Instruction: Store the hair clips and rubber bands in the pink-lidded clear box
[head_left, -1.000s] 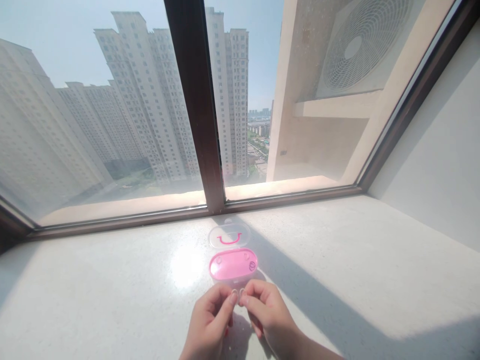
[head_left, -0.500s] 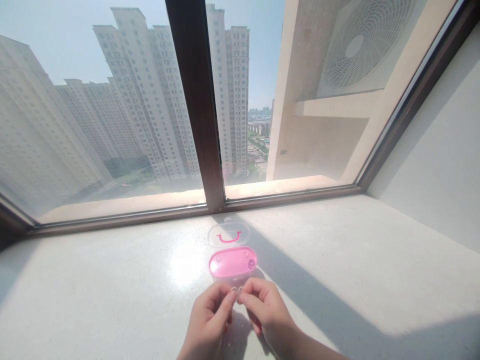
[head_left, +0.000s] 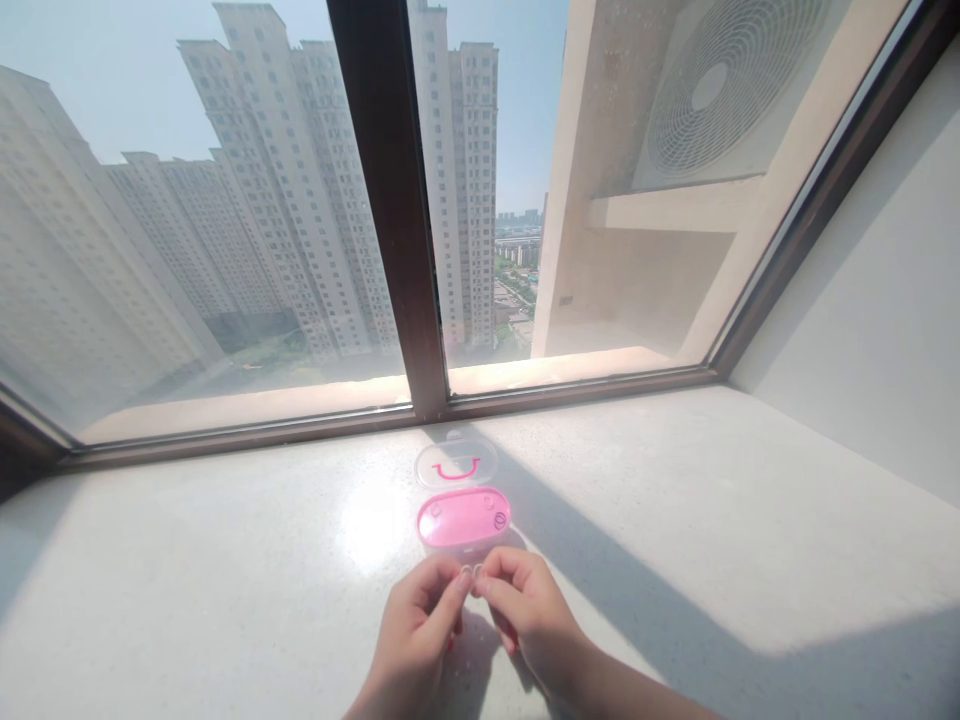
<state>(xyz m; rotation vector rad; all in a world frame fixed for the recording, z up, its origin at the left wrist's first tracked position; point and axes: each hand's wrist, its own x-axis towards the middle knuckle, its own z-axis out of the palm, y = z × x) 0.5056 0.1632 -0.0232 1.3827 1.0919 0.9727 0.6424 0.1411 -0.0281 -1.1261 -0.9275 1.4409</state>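
Observation:
My left hand [head_left: 424, 615] is closed in a pinch, with a small pale ring [head_left: 466, 570] between thumb and forefinger. Facing it, my right hand [head_left: 525, 605] pinches another small pale ring [head_left: 478, 571]. Both rings look like thin elastic hair ties, and the fingers hide most of them. The fingertips nearly meet; whether the rings touch I cannot tell. Just beyond the hands lies an oval pink box [head_left: 457, 522], open at the top. A dark ring [head_left: 500, 521] and a few pinkish rings lie in it.
Behind the box lies its clear lid [head_left: 424, 466] with a pink curved handle [head_left: 456, 472], hinged or set against the far rim. All of this rests on a pale stone window sill [head_left: 225, 580]. A dark window frame [head_left: 431, 400] stands behind, and a white wall [head_left: 870, 300] is at the right.
The two hands have shifted very slightly, and the two small rings show closer together. The whole view has moved a little; the box and lid stay in place on the sill.

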